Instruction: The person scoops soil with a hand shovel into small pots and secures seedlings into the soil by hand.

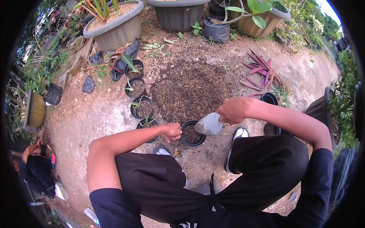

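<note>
My right hand (234, 110) grips a trowel by its handle. The trowel's grey, soil-smeared blade (210, 124) is over the right rim of a black plastic pot (194, 144). Dark soil partly fills this pot, which stands on the ground between my feet and a soil heap. On the pot's left side, my left hand (172, 131) holds the rim with curled fingers. Just beyond the pot spreads the heap of dark, crumbly soil mix (191, 88). My left forearm partly hides a potted seedling (147, 123).
Several small potted plants (142, 107) line the heap's left side. Purple-leaved cuttings (263, 71) lie to the right, near an empty black pot (269, 98). Large planters (179, 14) stand at the back. At far left sits another person (35, 168); a plastic bottle (91, 216) lies lower left.
</note>
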Tool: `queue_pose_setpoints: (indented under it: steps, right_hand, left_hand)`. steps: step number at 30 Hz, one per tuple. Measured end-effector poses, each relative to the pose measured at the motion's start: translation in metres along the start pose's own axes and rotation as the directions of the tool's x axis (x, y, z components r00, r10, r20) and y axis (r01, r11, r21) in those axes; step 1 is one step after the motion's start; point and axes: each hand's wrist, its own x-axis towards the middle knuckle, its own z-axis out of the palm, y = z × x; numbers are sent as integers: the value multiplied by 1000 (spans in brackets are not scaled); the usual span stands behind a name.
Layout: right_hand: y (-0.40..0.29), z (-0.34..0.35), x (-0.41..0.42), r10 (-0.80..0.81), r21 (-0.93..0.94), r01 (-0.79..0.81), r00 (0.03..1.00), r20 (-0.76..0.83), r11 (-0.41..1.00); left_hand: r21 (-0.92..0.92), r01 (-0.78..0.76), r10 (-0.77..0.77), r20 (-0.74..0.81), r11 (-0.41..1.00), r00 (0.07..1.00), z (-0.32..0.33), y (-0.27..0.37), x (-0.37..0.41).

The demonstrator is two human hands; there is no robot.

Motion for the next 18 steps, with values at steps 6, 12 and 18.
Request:
queue_pose_setpoints:
  steps: [6, 12, 18]
  right_hand:
    - [46, 82, -34, 148, 360, -38, 948, -283, 932]
    - [38, 197, -59, 613, 688, -235, 696, -374, 686]
    - [45, 253, -25, 722, 769, -279, 616, -316, 575]
  left_hand:
    - [-22, 19, -20, -18, 1000, 1000, -1, -3, -10]
    - [2, 19, -19, 7, 1000, 1000, -5, 6, -4]
    - [-2, 34, -34, 12, 999, 999, -4, 1, -1]
